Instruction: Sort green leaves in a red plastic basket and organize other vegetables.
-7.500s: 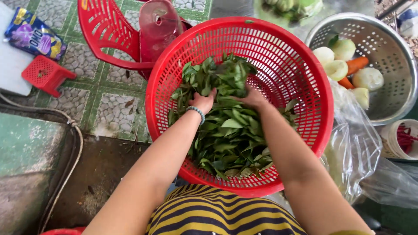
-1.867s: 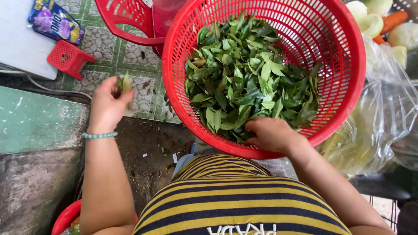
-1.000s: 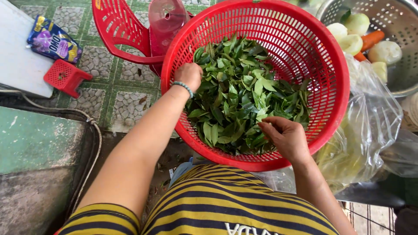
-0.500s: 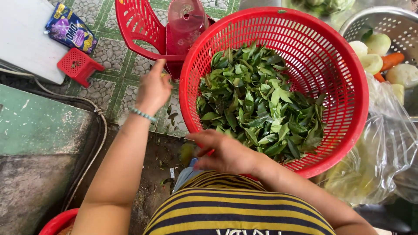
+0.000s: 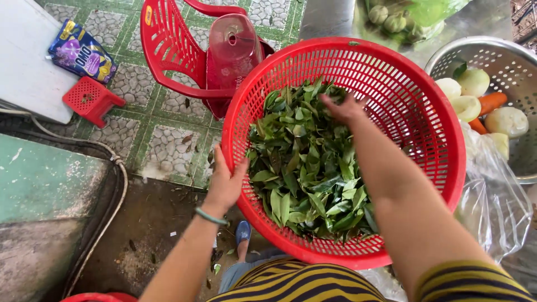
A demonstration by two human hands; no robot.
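Note:
A big red plastic basket point(image 5: 414, 95) rests in front of me, half filled with loose green leaves point(image 5: 307, 168). My left hand point(image 5: 226, 182) grips the basket's left rim, thumb over the edge, a green bracelet on the wrist. Reaching over the leaves, my right hand point(image 5: 344, 109) has its fingers curled down into the far side of the pile; whether it holds any leaves I cannot tell. My yellow and black striped clothing shows at the bottom.
A metal colander point(image 5: 520, 67) with peeled pale vegetables and carrots sits at the right, above a clear plastic bag point(image 5: 495, 201). A red plastic chair point(image 5: 179, 50) with a red jug stands behind the basket. A small red stool point(image 5: 89, 99) and a purple packet point(image 5: 81, 53) lie at left on the tiled floor.
My left hand moved from beside the basket onto its left rim. My right hand went from the basket's near edge across to the far side of the leaves.

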